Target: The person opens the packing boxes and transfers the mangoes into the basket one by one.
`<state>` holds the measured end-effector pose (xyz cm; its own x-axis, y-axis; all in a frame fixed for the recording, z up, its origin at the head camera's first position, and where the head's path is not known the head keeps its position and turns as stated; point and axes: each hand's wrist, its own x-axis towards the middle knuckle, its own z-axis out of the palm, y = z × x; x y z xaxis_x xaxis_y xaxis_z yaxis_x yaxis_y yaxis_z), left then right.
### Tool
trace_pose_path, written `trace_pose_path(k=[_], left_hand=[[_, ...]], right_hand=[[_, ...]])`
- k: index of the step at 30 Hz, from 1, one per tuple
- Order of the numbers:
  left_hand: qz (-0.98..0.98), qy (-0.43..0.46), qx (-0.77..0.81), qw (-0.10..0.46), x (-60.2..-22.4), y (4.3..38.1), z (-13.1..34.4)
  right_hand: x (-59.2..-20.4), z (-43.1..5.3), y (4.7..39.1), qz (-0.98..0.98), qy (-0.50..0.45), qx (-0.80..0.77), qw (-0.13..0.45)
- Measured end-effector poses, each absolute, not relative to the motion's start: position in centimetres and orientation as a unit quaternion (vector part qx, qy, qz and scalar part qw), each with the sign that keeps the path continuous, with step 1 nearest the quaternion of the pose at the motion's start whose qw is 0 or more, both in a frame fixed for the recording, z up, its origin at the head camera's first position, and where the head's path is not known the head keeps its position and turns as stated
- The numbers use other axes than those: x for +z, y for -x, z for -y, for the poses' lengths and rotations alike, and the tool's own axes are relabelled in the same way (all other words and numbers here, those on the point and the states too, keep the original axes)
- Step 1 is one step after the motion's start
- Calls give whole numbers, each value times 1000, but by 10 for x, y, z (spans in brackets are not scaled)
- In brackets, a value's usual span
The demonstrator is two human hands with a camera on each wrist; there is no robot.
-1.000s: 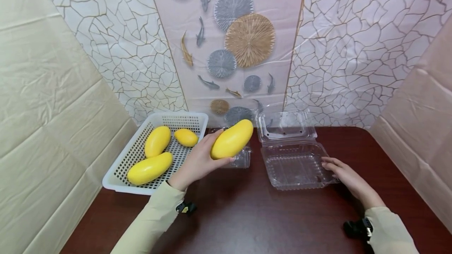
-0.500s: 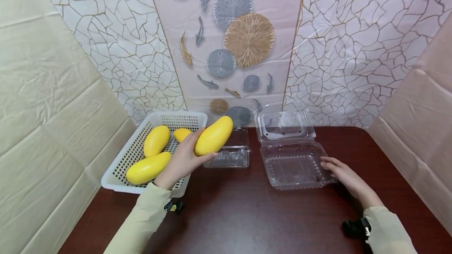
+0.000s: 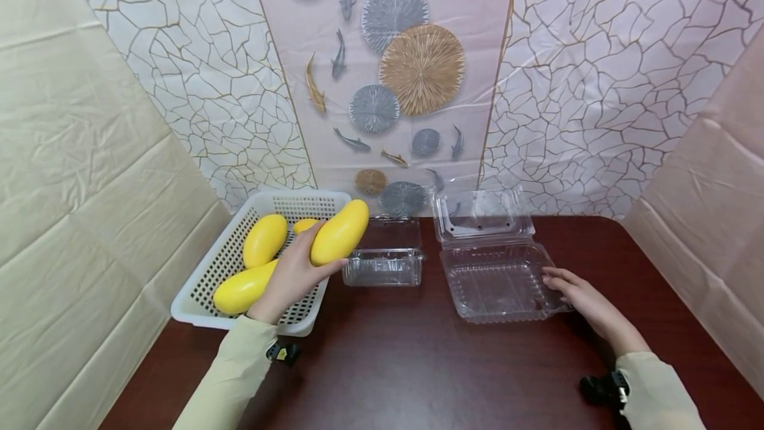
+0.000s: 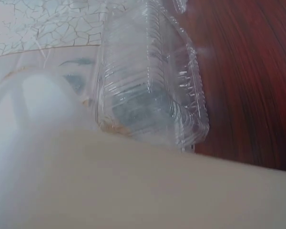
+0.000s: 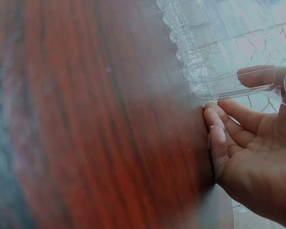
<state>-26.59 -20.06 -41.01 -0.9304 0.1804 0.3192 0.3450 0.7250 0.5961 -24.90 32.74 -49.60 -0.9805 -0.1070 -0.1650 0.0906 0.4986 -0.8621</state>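
My left hand (image 3: 292, 276) grips a large yellow mango (image 3: 340, 233), thumb on its near side, above the right side of a white plastic basket (image 3: 204, 318). Inside the basket lie a mango (image 3: 265, 240), another mango (image 3: 239, 290) partly behind my wrist, and a smaller one (image 3: 304, 225) mostly covered by the hand. At the right, my right hand (image 3: 587, 302) pinches the side of a clear plastic clamshell box (image 3: 501, 315), whose lid stands raised at the back. In the right wrist view one finger shows through the clear wall (image 5: 195, 52), with the others outside it.
A smaller clear box (image 3: 382, 272) with its lid up stands between the basket and the larger one. All rest on a dark red wooden table (image 3: 430, 370). Patterned cloth (image 3: 382, 52) hangs behind, with beige cloth walls at both sides.
My left hand has carried the mango leftward, from in front of the smaller clear box to over the basket's right side, uncovering that box. The right hand stays at the larger box.
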Motion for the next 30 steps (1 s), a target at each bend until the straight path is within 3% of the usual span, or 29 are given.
trace_pose_path(k=[20,30], left_hand=[[930,89,-335,120,-414,270,217],[938,60,-332,86,-418,271,222]], right_hand=[[-497,-328,248,-860,6,-501,97],[-497,-328,249,-858,7,-505,92]])
